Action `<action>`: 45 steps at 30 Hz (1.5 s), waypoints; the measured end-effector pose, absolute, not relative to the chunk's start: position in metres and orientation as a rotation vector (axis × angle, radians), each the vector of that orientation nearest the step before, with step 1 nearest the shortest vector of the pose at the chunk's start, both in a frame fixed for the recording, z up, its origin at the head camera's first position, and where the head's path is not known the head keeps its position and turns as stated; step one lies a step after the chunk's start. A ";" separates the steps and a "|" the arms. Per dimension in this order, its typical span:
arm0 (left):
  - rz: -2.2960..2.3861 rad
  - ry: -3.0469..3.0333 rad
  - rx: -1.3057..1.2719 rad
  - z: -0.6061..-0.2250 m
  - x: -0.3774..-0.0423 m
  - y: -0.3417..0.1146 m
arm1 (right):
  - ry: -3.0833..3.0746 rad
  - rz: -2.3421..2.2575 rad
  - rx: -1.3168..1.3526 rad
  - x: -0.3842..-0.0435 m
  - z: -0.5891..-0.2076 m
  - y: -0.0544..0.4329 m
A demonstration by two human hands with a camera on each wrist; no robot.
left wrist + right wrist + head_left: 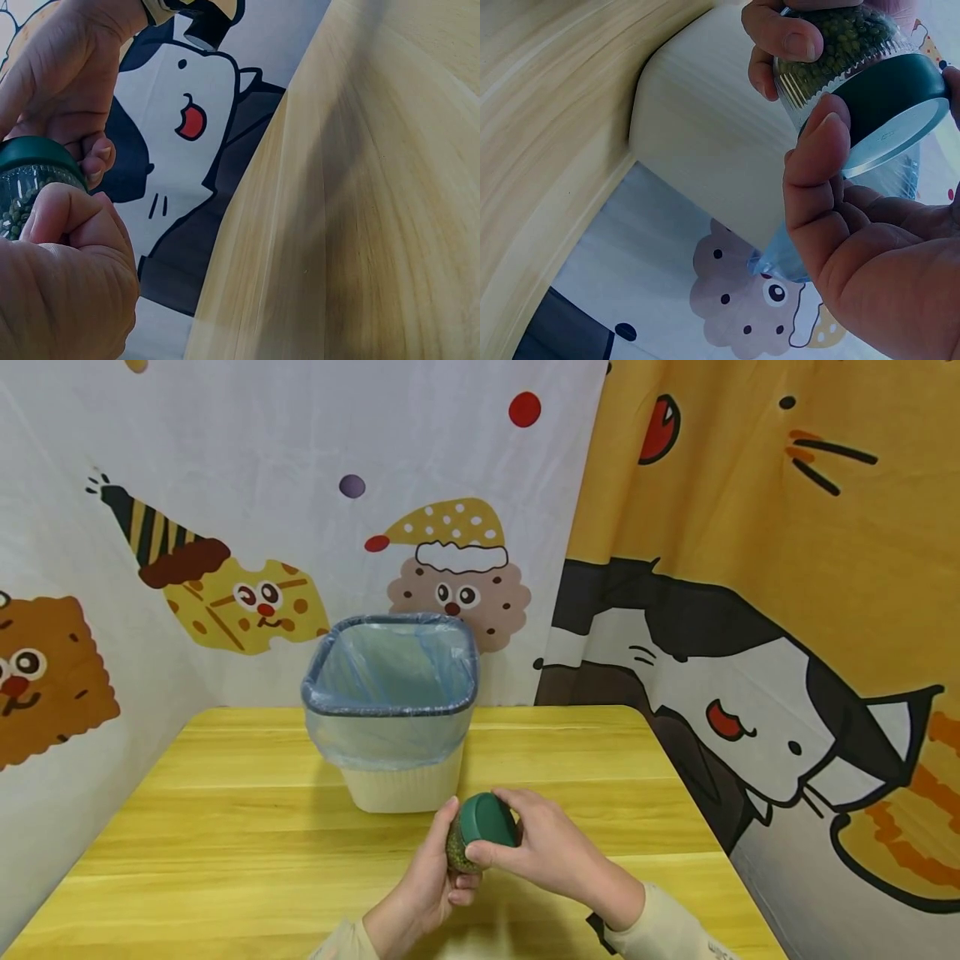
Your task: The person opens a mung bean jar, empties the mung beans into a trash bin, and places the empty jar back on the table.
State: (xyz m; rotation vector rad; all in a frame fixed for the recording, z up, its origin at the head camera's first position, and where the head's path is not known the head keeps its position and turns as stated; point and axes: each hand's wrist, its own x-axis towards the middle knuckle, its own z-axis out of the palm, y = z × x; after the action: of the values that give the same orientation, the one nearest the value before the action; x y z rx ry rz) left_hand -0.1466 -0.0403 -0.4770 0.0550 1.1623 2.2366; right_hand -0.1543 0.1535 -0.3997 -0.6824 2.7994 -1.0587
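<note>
A clear jar (840, 46) of small green beans, with a green lid (486, 820), is held between both hands just above the table's front half. My left hand (423, 881) grips the jar's body from the left and below. The fingers and thumb of my right hand (551, 847) are curled round the lid's edge from the right. In the right wrist view the lid (892, 97) sits on the jar's mouth, and the jar is tilted. Beans also show through the jar wall in the left wrist view, below the lid (37, 152).
A cream bin (405, 787) lined with a blue plastic bag (390, 735) stands on the wooden table (225, 827), just beyond the hands. Cartoon-printed curtains (262, 443) hang behind the table and along its sides.
</note>
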 end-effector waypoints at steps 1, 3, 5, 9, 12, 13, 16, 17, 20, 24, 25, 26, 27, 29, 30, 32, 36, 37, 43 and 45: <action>2.237 1.162 0.054 -0.477 -0.147 -0.040 | 2.800 -1.060 -0.682 -0.154 -0.400 0.153; 2.237 1.159 0.055 -0.477 -0.147 -0.041 | 2.803 -1.054 -0.685 -0.155 -0.400 0.153; 2.238 1.155 0.058 -0.477 -0.147 -0.041 | 2.804 -1.053 -0.693 -0.155 -0.400 0.153; 2.234 1.153 0.072 -0.477 -0.147 -0.041 | 2.802 -1.057 -0.767 -0.155 -0.400 0.155; 2.223 1.161 0.081 -0.477 -0.147 -0.042 | 2.804 -1.039 -0.858 -0.155 -0.402 0.158; 2.219 1.166 0.083 -0.477 -0.147 -0.043 | 2.808 -1.026 -0.886 -0.155 -0.402 0.159; 2.213 1.173 0.077 -0.477 -0.147 -0.043 | 2.818 -0.990 -0.916 -0.155 -0.402 0.160; 2.214 1.175 0.075 -0.477 -0.147 -0.044 | 2.821 -0.983 -0.908 -0.155 -0.402 0.160; 2.227 1.200 0.068 -0.477 -0.146 -0.043 | 2.796 -1.013 -0.836 -0.154 -0.403 0.159; 2.272 1.299 0.074 -0.477 -0.144 -0.042 | 2.717 -1.099 -0.720 -0.154 -0.404 0.157; 2.282 1.327 0.074 -0.477 -0.143 -0.041 | 2.701 -1.115 -0.703 -0.154 -0.404 0.157; 2.291 1.352 0.075 -0.477 -0.143 -0.041 | 2.689 -1.126 -0.689 -0.154 -0.404 0.157; 2.297 1.371 0.074 -0.477 -0.142 -0.040 | 2.683 -1.132 -0.684 -0.154 -0.404 0.157; 2.301 1.388 0.071 -0.476 -0.142 -0.040 | 2.679 -1.139 -0.674 -0.154 -0.404 0.157; 2.302 1.388 0.066 -0.476 -0.142 -0.039 | 2.680 -1.139 -0.670 -0.154 -0.404 0.157; 2.299 1.383 0.058 -0.476 -0.142 -0.039 | 2.681 -1.141 -0.661 -0.154 -0.404 0.156; 2.291 1.369 0.047 -0.475 -0.142 -0.039 | 2.680 -1.141 -0.654 -0.154 -0.404 0.156; 2.287 1.367 0.046 -0.475 -0.142 -0.039 | 2.680 -1.140 -0.653 -0.153 -0.404 0.156; 2.280 1.354 0.044 -0.475 -0.141 -0.039 | 2.686 -1.134 -0.654 -0.154 -0.404 0.156; 2.278 1.350 0.043 -0.475 -0.141 -0.039 | 2.686 -1.136 -0.655 -0.154 -0.404 0.156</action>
State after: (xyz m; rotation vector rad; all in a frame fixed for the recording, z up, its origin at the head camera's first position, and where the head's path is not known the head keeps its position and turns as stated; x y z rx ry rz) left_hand -0.1411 -0.0395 -0.4750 0.0435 1.3500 2.2779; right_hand -0.1540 0.1557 -0.4044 -0.6548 2.6863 -1.1357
